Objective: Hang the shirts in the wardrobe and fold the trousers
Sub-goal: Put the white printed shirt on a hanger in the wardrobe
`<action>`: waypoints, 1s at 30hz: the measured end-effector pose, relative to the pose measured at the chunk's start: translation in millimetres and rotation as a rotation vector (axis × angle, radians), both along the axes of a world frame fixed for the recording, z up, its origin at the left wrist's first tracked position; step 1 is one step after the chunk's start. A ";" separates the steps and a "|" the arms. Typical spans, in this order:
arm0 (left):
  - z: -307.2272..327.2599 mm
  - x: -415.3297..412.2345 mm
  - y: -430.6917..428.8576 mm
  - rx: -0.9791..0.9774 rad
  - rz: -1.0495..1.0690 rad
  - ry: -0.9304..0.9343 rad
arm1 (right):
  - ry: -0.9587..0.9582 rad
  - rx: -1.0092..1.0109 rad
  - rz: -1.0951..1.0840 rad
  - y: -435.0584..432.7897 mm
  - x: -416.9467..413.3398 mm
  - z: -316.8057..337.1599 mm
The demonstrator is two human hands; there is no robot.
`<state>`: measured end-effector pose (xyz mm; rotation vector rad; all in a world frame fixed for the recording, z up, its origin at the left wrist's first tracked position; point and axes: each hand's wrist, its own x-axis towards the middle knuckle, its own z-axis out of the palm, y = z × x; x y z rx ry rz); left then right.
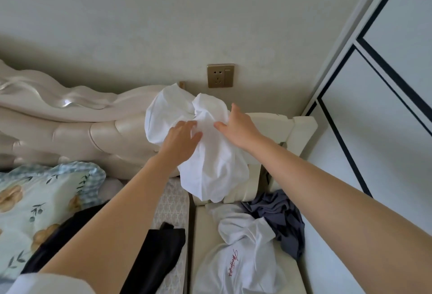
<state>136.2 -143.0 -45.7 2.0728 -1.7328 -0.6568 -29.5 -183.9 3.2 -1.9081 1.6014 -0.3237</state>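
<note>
A crumpled plain white shirt (210,163) hangs in the air in front of the headboard, held up by both hands. My left hand (181,140) grips its left side with fingers dug into the cloth. My right hand (238,128) pinches the bunched fabric at the upper right. Below lies a white shirt with red script (240,254) and a grey-blue garment (280,219) on a cream bench. Dark trousers (154,256) lie across the bed's edge at lower centre.
A cream padded headboard (70,130) fills the left. A floral pillow (35,202) lies at lower left. The white wardrobe door with black trim (378,111) stands on the right. A brass wall socket (220,76) sits behind the shirt.
</note>
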 end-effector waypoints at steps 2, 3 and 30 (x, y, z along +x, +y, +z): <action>-1.4 -0.8 -2.8 0.007 0.006 0.012 | 0.021 0.000 -0.017 -7.5 7.5 -8.0; 1.0 -0.1 -5.5 0.020 0.020 0.048 | 0.030 0.013 -0.013 -10.7 10.3 -10.9; 47.6 -16.8 46.3 -0.049 0.049 0.283 | -0.339 0.075 0.052 29.1 -9.4 11.6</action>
